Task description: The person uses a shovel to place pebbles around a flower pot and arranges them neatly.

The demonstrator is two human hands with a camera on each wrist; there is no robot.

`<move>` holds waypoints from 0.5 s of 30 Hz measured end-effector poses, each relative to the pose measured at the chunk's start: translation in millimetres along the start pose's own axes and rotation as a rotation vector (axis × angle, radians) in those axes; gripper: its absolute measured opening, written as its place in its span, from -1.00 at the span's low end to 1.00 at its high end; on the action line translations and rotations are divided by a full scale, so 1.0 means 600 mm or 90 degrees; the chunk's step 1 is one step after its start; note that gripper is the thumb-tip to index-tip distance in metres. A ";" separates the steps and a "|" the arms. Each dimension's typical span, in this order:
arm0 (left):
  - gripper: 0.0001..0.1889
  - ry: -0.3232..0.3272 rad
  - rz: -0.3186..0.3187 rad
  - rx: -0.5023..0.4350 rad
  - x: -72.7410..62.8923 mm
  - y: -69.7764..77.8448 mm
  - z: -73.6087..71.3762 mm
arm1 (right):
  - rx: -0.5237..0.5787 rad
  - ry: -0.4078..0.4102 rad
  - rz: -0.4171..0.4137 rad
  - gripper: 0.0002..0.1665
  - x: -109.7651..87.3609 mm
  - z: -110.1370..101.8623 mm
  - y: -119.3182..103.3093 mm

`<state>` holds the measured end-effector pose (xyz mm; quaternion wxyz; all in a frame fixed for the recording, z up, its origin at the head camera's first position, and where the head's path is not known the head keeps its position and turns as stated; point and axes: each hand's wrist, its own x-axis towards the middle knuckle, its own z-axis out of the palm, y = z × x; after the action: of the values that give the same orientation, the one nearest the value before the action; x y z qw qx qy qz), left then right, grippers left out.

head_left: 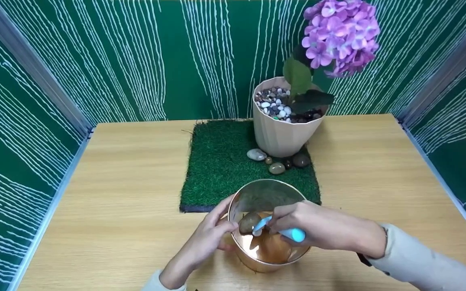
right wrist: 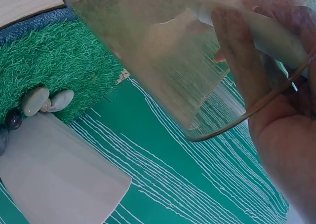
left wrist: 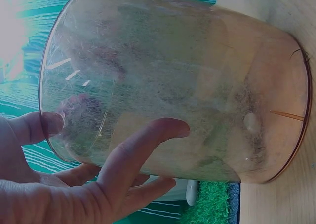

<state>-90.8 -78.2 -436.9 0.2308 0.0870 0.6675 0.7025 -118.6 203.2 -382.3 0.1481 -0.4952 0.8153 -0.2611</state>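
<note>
In the head view a clear amber container (head_left: 271,264) stands at the table's near side, its round opening facing up. My left hand (head_left: 204,238) holds its left wall, thumb at the rim. In the left wrist view, the fingers spread along the outside of the smudged wall. My right hand (head_left: 318,226) reaches inside over the rim and grips a light blue tool (head_left: 295,234); its pale working end is small and partly hidden. Beside that end a rounded brownish stone-like thing (head_left: 249,223) shows within the container. The right wrist view shows my right fingers (right wrist: 239,51) through the wall.
Behind the container, a square of artificial grass (head_left: 221,165) lies on the wooden table (head_left: 128,194). A pale pot (head_left: 281,137) with pebbles and a purple flower (head_left: 342,36) stands there, smooth stones (head_left: 276,168) at its foot. Green white-streaked walls (head_left: 132,60) enclose the table.
</note>
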 end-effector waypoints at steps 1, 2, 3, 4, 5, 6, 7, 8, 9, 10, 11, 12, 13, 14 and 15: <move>-0.23 0.001 -0.001 0.001 0.000 0.000 0.000 | 0.004 0.003 -0.004 -0.61 0.000 0.000 0.001; -0.23 0.002 -0.001 0.001 -0.001 0.000 0.000 | 0.008 0.008 -0.008 -0.63 0.000 -0.001 0.002; -0.23 0.003 -0.002 0.002 -0.001 -0.001 0.000 | 0.014 0.015 -0.015 -0.65 0.000 -0.001 0.003; -0.23 0.004 -0.002 0.003 -0.001 -0.001 0.000 | 0.019 0.024 -0.023 -0.68 0.000 -0.001 0.005; -0.23 0.004 -0.003 0.003 -0.001 -0.001 0.000 | 0.023 0.033 -0.031 -0.70 -0.001 -0.001 0.006; -0.23 0.005 -0.004 0.003 -0.001 -0.001 0.000 | 0.026 0.043 -0.041 -0.72 -0.001 -0.001 0.007; -0.23 0.005 -0.003 0.002 -0.002 -0.001 0.000 | 0.029 0.051 -0.048 -0.73 -0.002 -0.001 0.009; -0.23 0.004 -0.003 0.002 -0.001 0.000 0.000 | 0.032 0.059 -0.053 -0.74 -0.002 -0.001 0.009; -0.23 0.002 -0.003 0.001 -0.001 0.000 0.000 | 0.032 0.065 -0.057 -0.75 -0.003 -0.001 0.010; -0.23 0.002 -0.003 0.001 -0.001 0.000 0.000 | 0.031 0.067 -0.061 -0.76 -0.003 -0.002 0.010; -0.23 0.001 -0.002 0.001 -0.001 0.000 0.000 | 0.029 0.066 -0.058 -0.76 -0.003 -0.002 0.011; -0.23 0.001 -0.001 0.002 -0.001 0.000 -0.001 | 0.026 0.060 -0.052 -0.75 -0.003 -0.002 0.010; -0.23 0.000 0.000 0.002 -0.001 0.000 -0.001 | 0.026 0.050 -0.043 -0.73 -0.003 -0.003 0.010; -0.23 -0.001 0.001 0.004 -0.001 0.000 -0.001 | 0.019 0.042 -0.038 -0.71 -0.003 -0.002 0.010; -0.23 -0.001 0.003 0.005 -0.001 0.000 -0.001 | 0.012 0.033 -0.032 -0.69 -0.003 -0.001 0.010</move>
<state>-90.4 -79.2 -436.7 0.2292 0.0903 0.6699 0.7004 -122.6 207.0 -385.0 0.1251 -0.5072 0.8037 -0.2849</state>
